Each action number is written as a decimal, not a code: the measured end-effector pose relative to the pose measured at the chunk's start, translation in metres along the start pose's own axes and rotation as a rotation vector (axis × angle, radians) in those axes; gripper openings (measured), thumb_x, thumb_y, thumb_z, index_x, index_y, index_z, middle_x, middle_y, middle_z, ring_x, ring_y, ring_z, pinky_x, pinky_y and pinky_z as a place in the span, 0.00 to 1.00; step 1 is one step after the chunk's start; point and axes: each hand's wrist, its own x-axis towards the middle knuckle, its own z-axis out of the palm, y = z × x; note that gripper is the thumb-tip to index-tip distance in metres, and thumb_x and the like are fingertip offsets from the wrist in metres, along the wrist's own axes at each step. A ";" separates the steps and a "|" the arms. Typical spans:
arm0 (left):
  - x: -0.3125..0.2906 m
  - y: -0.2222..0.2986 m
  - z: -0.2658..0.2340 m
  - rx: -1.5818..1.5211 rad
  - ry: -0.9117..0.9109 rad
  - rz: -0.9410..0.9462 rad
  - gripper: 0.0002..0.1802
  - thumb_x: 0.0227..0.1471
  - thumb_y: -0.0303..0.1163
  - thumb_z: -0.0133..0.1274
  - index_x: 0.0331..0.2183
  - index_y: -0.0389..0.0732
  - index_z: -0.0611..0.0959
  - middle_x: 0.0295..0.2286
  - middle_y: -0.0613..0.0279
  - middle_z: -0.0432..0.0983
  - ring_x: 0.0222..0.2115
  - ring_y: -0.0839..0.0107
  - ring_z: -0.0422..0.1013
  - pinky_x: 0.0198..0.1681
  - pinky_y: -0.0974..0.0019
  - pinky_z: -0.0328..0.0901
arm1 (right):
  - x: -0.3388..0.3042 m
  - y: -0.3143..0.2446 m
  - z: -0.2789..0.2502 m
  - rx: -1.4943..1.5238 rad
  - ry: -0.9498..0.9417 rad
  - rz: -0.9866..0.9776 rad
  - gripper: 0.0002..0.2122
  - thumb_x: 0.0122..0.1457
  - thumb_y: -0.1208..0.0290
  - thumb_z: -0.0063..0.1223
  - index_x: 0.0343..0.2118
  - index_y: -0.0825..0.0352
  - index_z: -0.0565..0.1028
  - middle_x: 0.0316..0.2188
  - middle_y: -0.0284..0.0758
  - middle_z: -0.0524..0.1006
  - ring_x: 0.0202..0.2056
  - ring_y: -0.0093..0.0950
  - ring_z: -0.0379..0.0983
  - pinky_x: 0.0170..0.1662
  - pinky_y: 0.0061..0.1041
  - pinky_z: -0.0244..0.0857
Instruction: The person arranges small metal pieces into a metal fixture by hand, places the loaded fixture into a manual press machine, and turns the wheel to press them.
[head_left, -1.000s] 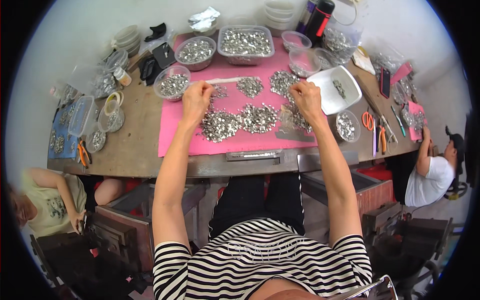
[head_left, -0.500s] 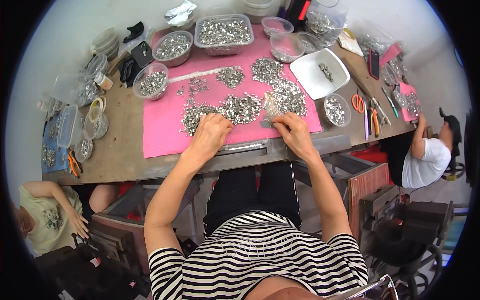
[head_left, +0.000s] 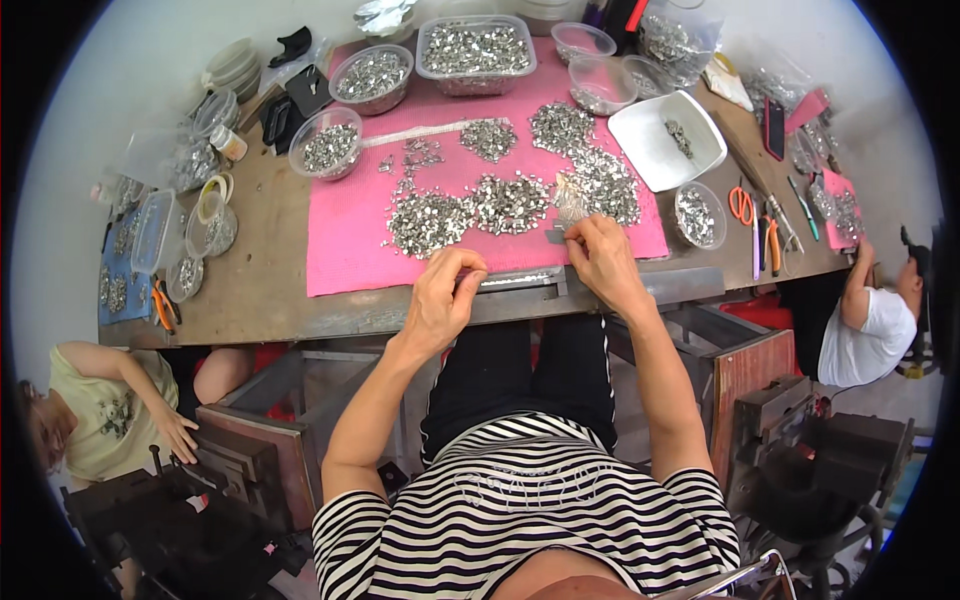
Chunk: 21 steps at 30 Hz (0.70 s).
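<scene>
My left hand [head_left: 443, 295] is closed in a pinch at the left end of a narrow metal strip [head_left: 522, 279] on the table's front edge, which carries a row of small shiny pieces. Whatever lies between its fingertips is too small to make out. My right hand [head_left: 606, 264] is curled too, thumb and fingers together beside a small grey flat plate [head_left: 555, 237] on the pink mat [head_left: 345, 255]; its fingertips hide what they hold, if anything. Beyond my hands lie heaps of small silvery metal pieces [head_left: 510, 203], with a second bright heap [head_left: 603, 188] behind my right hand.
Plastic tubs of metal pieces, among them a rectangular one [head_left: 476, 72], line the back. A white tray [head_left: 650, 135] and round cup [head_left: 701, 218] stand right, near orange scissors [head_left: 741, 205] and pliers [head_left: 770, 245]. Co-workers sit at left [head_left: 110, 410] and right [head_left: 870, 335].
My left hand has drawn back from the near heap toward me, to the strip at the table edge. My right hand stays by the grey plate. The whole view has shifted slightly.
</scene>
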 end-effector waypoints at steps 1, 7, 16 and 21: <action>-0.002 -0.001 0.002 -0.017 0.053 0.050 0.04 0.55 0.20 0.55 0.35 0.34 0.79 0.32 0.54 0.77 0.34 0.57 0.73 0.39 0.59 0.67 | 0.000 0.000 0.000 -0.041 0.007 -0.023 0.04 0.55 0.80 0.59 0.32 0.70 0.76 0.27 0.40 0.74 0.33 0.39 0.73 0.38 0.37 0.67; -0.011 -0.006 0.008 0.003 0.041 0.059 0.05 0.54 0.18 0.55 0.35 0.35 0.78 0.33 0.53 0.77 0.34 0.54 0.73 0.40 0.57 0.67 | -0.006 -0.001 -0.002 -0.016 0.032 -0.008 0.03 0.57 0.81 0.55 0.34 0.68 0.74 0.30 0.41 0.73 0.36 0.42 0.72 0.41 0.39 0.63; -0.012 0.001 0.010 0.179 0.060 0.177 0.07 0.52 0.17 0.56 0.35 0.35 0.77 0.33 0.53 0.76 0.33 0.53 0.72 0.38 0.55 0.68 | -0.025 -0.026 -0.003 0.408 0.084 0.201 0.02 0.63 0.80 0.54 0.37 0.71 0.73 0.32 0.39 0.75 0.29 0.34 0.72 0.35 0.32 0.66; -0.016 -0.002 0.012 0.280 0.098 0.263 0.09 0.50 0.20 0.61 0.35 0.35 0.80 0.34 0.53 0.77 0.35 0.53 0.74 0.41 0.54 0.70 | -0.037 -0.036 0.017 0.411 0.086 0.123 0.02 0.64 0.79 0.52 0.36 0.72 0.73 0.35 0.38 0.77 0.36 0.30 0.73 0.43 0.27 0.67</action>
